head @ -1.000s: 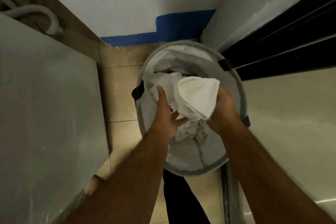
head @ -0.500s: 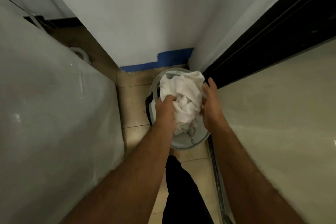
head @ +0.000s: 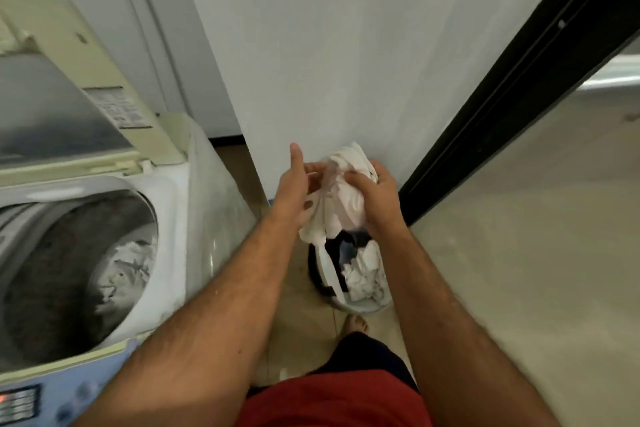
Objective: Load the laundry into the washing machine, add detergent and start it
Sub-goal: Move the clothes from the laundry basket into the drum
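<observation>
White laundry bundle [head: 341,198]: crumpled cloth, held up between my two hands above the laundry basket [head: 363,305]; a loose fold hangs from its lower left edge down toward the basket rim.

My right hand [head: 379,199]: fingers and thumb curled round the right side of the bundle, gripping it; knuckles toward the camera.

My left hand [head: 294,185]: on the left side of the bundle; thumb and lower fingers pinch the cloth, the forefinger stands out straight and free above it.

Laundry basket: directly beneath the grip, on the tiled floor [head: 301,322]; pale rim, dark handle strap on its left side; more white cloth [head: 365,270] lies inside it.

My bare foot [head: 355,322]: just nearer me than the basket; dark shorts [head: 367,354] and red shirt [head: 332,399] nearer still.

Washing machine [head: 194,218]: well to the left of the grip, top-loading; lid [head: 65,87] raised and leaning back; drum open, pale cloth [head: 121,274] lying at its bottom; blue control panel [head: 69,392] at the near edge.

White wall [head: 346,45]: behind the grip.

Dark door frame [head: 512,87]: to the right of the grip, running diagonally.
</observation>
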